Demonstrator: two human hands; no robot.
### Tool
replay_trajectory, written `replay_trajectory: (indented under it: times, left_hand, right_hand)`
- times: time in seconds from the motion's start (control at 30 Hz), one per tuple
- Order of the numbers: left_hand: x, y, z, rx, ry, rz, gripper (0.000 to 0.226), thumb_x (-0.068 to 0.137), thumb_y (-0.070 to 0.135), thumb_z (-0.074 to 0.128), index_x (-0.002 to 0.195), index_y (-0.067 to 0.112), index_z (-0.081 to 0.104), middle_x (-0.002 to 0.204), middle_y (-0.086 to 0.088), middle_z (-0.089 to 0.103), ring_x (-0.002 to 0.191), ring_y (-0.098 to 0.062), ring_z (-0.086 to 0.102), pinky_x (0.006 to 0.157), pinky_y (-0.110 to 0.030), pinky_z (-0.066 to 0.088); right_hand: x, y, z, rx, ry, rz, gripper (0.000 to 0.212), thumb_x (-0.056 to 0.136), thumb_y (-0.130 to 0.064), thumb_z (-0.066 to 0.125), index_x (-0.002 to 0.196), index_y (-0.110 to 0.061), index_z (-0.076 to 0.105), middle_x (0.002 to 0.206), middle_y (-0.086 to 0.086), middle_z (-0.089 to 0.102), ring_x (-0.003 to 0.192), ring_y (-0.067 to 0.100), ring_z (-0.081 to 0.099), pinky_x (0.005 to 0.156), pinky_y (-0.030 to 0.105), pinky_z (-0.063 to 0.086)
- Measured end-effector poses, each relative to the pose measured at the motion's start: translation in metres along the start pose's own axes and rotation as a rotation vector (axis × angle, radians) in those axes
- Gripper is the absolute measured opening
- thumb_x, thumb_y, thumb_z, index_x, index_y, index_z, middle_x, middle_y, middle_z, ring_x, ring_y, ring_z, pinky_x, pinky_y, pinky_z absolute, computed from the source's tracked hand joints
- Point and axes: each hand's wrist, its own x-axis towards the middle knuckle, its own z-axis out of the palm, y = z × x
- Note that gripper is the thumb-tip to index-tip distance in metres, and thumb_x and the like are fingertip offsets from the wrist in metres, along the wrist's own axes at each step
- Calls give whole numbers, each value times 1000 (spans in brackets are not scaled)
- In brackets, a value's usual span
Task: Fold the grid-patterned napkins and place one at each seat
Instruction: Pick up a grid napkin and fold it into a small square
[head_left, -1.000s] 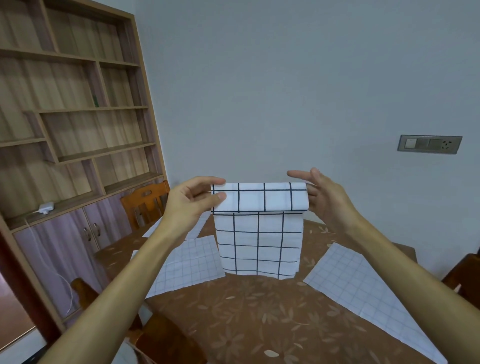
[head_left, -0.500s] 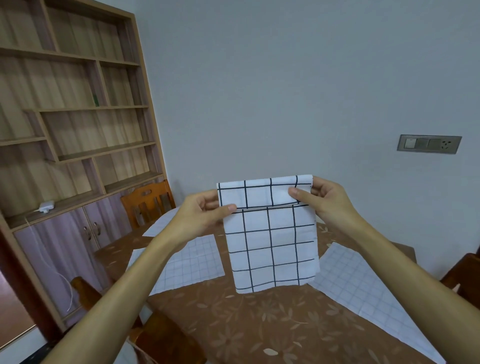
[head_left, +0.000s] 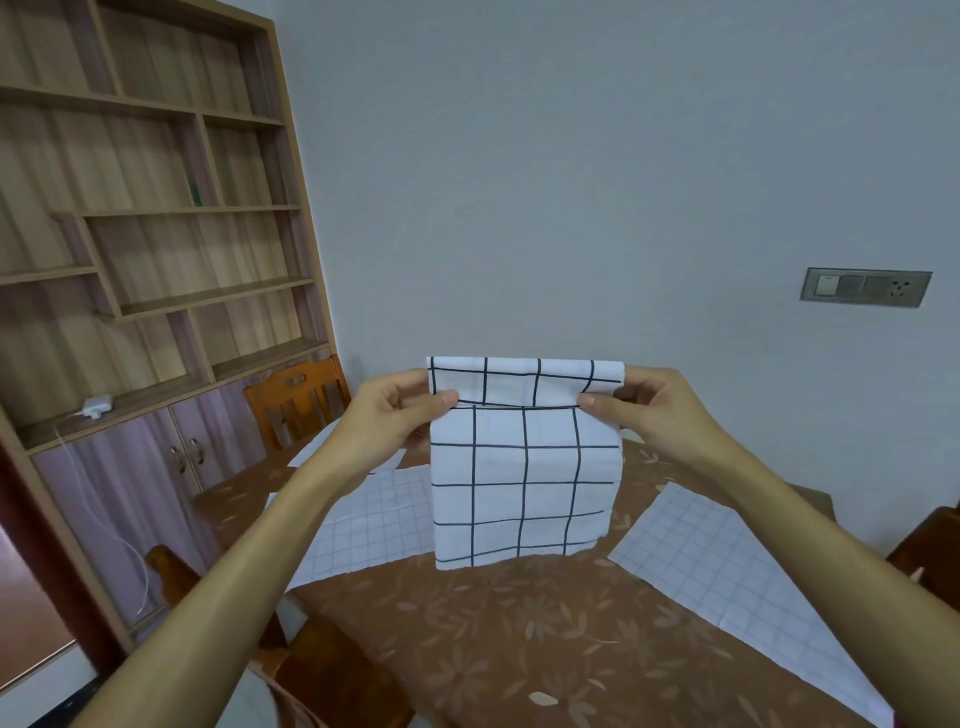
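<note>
We pinch the bold-grid napkin (head_left: 524, 467) above the table (head_left: 519, 649), left hand (head_left: 395, 415) and right hand (head_left: 654, 410) each closed on an upper corner.

Grid napkin (head_left: 524, 478) pinched aloft between both hands' fingers (head_left: 445, 400), above table (head_left: 519, 639).

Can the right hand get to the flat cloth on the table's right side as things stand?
Probably not yet: the right hand is pinching the folded napkin with the left hand. The flat cloth lies uncovered below it, so the way looks free once it lets go.
</note>
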Motion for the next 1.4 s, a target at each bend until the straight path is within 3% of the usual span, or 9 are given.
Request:
replay_trajectory:
  times: [0.07, 0.3, 0.5, 0.63, 0.73, 0.87, 0.97, 1.2, 1.4]
  left_hand:
    - [1, -4, -5, -35, 7, -40, 22, 98, 15, 59, 115, 16, 73, 109, -14, 75, 103, -39, 70, 92, -57, 56]
    - [5, -4, -4, -175, 94, -119, 34, 100, 5, 45, 99, 7, 79, 115, -9, 75, 111, -30, 69, 93, -45, 57]
    - [4, -7, -4, -26, 146, 58, 18, 88, 9, 72, 104, 18, 77, 59, 16, 54, 61, -3, 56, 65, -20, 51]
    - [6, -8, -2, -61, 201, 89, 26, 86, 11, 75, 108, 25, 76, 78, 5, 64, 79, -17, 62, 77, -32, 58]
    - [7, -7, -1, -81, 193, 121, 39, 84, 14, 77, 119, 29, 69, 89, 2, 65, 84, -17, 65, 77, -30, 57]
    - [4, -3, 3, -118, 157, 75, 47, 89, 8, 71, 133, 17, 58, 70, 20, 67, 68, -3, 68, 71, -24, 56]
    - [1, -4, 0, -110, 7, -10, 48, 88, 13, 72, 133, 18, 58, 110, 3, 77, 100, -18, 74, 86, -39, 60]
    - [-1, -10, 5, -114, 60, -12, 32, 91, 7, 69, 123, 10, 67, 110, -4, 77, 99, -21, 75, 76, -30, 62]
    - [-1, -8, 6, -108, 71, 10, 31, 90, 8, 69, 121, 12, 68, 112, -4, 76, 101, -19, 74, 84, -32, 61]
  right_hand:
    - [3, 2, -2, -46, 35, -16, 22, 91, 1, 66, 110, -6, 76, 101, 6, 79, 93, 13, 74, 80, 20, 59]
    - [9, 10, -2, -67, 25, -11, 22, 93, 6, 59, 97, -4, 78, 101, 0, 78, 95, 11, 73, 81, 20, 58]
    - [15, 10, 4, 140, 100, 139, 31, 103, -13, 44, 120, -15, 70, 110, 7, 75, 102, 21, 73, 90, 32, 59]
    - [16, 13, 3, 141, 0, 202, 41, 99, -46, 51, 128, -20, 63, 119, 7, 73, 108, 23, 72, 98, 40, 53]
    - [11, 12, 6, 32, -84, 142, 34, 92, -26, 69, 125, -18, 65, 111, 8, 76, 103, 23, 74, 92, 36, 58]
    - [11, 12, 10, 81, -10, 89, 26, 91, -14, 71, 117, -9, 70, 103, 13, 78, 99, 36, 73, 79, 36, 63]
    - [13, 12, 11, 75, 70, 59, 22, 91, -21, 71, 112, -12, 73, 103, 18, 77, 99, 46, 70, 86, 53, 59]
    - [8, 3, 8, 87, -32, 92, 30, 91, -20, 71, 120, -17, 68, 106, 0, 78, 93, 17, 76, 73, 25, 61]
    - [3, 5, 7, 76, -12, 79, 29, 86, -8, 75, 113, -18, 70, 100, 3, 79, 90, 18, 77, 69, 23, 60]
